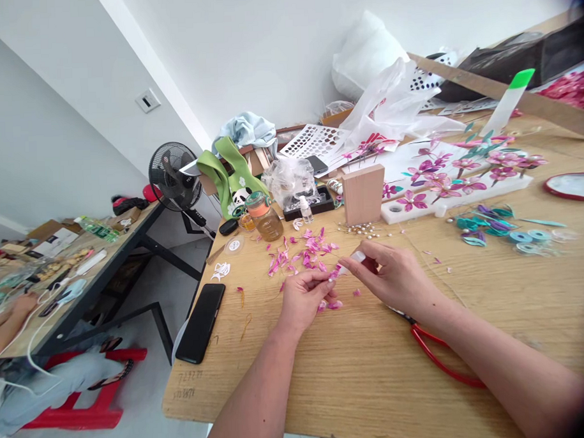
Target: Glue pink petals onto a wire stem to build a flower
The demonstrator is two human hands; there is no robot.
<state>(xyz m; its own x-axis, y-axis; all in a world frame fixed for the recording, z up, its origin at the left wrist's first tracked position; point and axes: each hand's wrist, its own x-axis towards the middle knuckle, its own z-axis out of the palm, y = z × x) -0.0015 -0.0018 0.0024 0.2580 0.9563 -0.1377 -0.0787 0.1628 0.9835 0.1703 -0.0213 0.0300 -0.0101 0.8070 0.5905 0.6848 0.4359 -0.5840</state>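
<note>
- Held between both hands above the table (336,377): pink petal piece (334,274), at left fingertips, therefore nearer the left hand (298,300).
- Long axis of white tube (352,264): slanted down-left, toward petal piece.
- Left: pinching pink petal piece, thumb against fingers.
- Right hand (398,276): closed around white tube, above red-handled scissors (415,333).

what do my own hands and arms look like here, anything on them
Your left hand and right hand are ungloved, with no watch or bracelet on either wrist and no ring that I can make out. Both forearms are bare as far as the picture shows; no sleeve is in view.
</note>
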